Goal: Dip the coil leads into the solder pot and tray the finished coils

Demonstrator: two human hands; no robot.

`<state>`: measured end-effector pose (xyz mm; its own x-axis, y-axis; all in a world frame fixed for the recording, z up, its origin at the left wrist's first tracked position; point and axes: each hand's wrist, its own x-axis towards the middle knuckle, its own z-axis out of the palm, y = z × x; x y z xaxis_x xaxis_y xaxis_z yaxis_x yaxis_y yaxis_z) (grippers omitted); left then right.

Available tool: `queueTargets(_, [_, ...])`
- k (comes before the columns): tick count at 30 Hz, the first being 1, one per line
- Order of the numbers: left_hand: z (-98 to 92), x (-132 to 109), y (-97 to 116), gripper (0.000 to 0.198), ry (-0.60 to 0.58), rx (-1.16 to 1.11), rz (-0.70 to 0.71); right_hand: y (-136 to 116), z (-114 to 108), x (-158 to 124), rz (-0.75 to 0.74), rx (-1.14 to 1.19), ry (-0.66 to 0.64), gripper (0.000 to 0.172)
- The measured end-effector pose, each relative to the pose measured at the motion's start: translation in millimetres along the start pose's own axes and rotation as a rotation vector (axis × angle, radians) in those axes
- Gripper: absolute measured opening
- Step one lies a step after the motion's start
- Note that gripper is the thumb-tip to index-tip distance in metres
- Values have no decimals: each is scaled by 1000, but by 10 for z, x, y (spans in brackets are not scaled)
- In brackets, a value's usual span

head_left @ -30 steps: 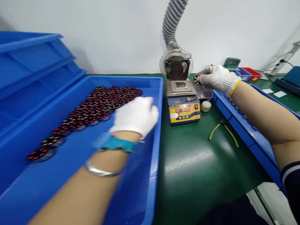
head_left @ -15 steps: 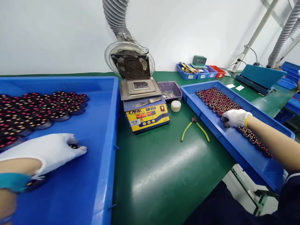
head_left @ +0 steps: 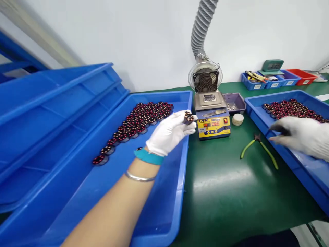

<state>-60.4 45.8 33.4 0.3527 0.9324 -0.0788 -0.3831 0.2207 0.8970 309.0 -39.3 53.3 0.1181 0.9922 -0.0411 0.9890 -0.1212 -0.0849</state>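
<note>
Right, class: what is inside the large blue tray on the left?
Rows of small red-and-black wound coils lie on the tray floor toward its far end. The left hand holds one coil over its right rim; the forearm covers part of the floor.

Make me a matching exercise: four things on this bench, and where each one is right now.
1 left hand
2 side cutters
3 solder pot
4 right hand

A lying on the green mat
B pinching a wound coil
C right in front of the fan
D over the right blue tray

Pairs: 1-B, 2-A, 3-C, 4-D.
</note>
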Motion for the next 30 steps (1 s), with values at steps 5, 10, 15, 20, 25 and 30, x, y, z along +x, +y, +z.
queueTargets(5, [262,-124,-157,26,-32,-41,-60,-1346,84,-17,-425,214,144,54])
queueTargets(10, [408,-128,-395,35,-18,166,-55,-1573,407,186,-464,536,124,52])
queueTargets(15, [438,-99,-549,53,42,469,-29,-1427,545,203,-395,694,36,59])
queueTargets(20, [421,-107,-604,63,28,536,80,-1426,501,216,-451,618,52,56])
queueTargets(25, [423,-124,-609,70,78,700,94,-1402,441,191,-527,456,58,51])
queueTargets(30, [417,-121,-634,71,73,791,118,-1404,404,198,-559,132,67,37])
